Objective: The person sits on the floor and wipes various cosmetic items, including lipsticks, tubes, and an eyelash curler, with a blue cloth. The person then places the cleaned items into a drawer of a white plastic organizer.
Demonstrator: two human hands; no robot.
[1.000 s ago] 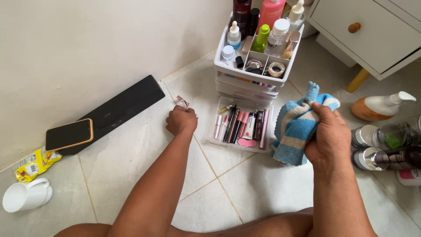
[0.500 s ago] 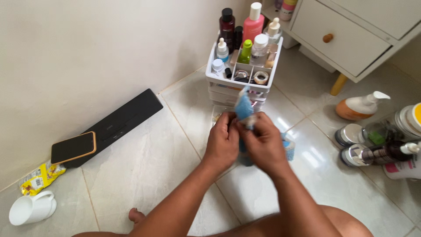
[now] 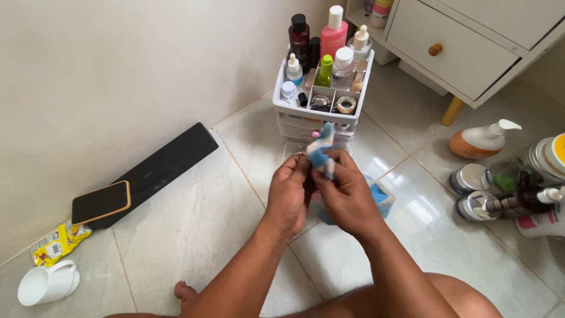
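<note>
Now both hands are brought together in front of the organiser, where a second ago they were apart. The small pink item is pinched by the left hand and rubbed with the blue cloth, gripped by the right hand, at 12 o'clock above the knuckles.

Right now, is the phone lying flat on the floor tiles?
No, the phone rests on the end of the long black bar that lies along the wall, not on the tiles.

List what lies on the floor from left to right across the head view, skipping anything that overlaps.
White mug → yellow snack wrapper → phone → white organizer → orange pump bottle → white bottle with a pink label.
</note>
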